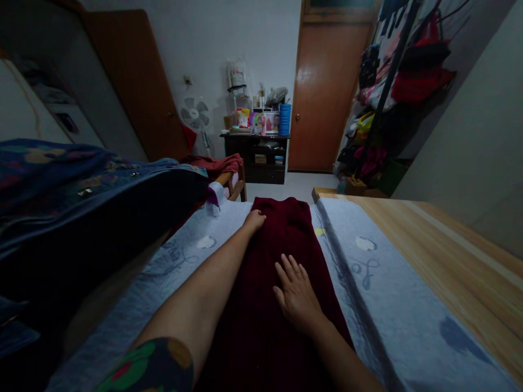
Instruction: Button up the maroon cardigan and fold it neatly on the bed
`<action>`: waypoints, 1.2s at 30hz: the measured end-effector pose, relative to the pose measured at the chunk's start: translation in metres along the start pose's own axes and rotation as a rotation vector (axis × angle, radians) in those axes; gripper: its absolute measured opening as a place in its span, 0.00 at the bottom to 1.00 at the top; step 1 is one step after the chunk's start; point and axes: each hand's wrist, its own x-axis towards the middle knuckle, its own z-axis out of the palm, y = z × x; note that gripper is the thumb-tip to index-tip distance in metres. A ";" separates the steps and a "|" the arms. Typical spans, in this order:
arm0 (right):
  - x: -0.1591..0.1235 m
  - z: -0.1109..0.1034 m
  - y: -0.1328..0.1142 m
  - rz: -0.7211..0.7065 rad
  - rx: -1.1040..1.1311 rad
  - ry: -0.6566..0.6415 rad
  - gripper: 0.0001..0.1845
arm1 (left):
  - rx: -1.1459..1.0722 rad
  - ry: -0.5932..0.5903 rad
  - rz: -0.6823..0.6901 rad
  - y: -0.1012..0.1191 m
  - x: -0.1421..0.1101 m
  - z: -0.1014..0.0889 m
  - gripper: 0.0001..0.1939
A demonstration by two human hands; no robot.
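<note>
A long dark red cloth garment (281, 337) lies stretched out before me; its exact kind does not show. At its far left edge my left hand (255, 219) is closed, with the cloth pinched in its fingers. My right hand (295, 291) rests flat on the middle of the garment, palm down and fingers spread a little. Beneath the garment is a light blue-grey patterned blanket (368, 272), which shows on both sides. The garment's near end runs out of the bottom of the view.
Wooden boards (449, 234) border the blanket on the right. To the left hangs or lies a pile of dark and flowered clothes (122, 190). A fan (196, 113), a black cabinet (253, 163) and a brown door (327, 92) stand at the back. Bags (425, 76) hang at upper right.
</note>
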 end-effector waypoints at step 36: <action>-0.054 -0.058 -0.042 -0.116 0.305 -0.138 0.08 | -0.481 -0.564 -0.213 -0.038 -0.173 -0.069 0.35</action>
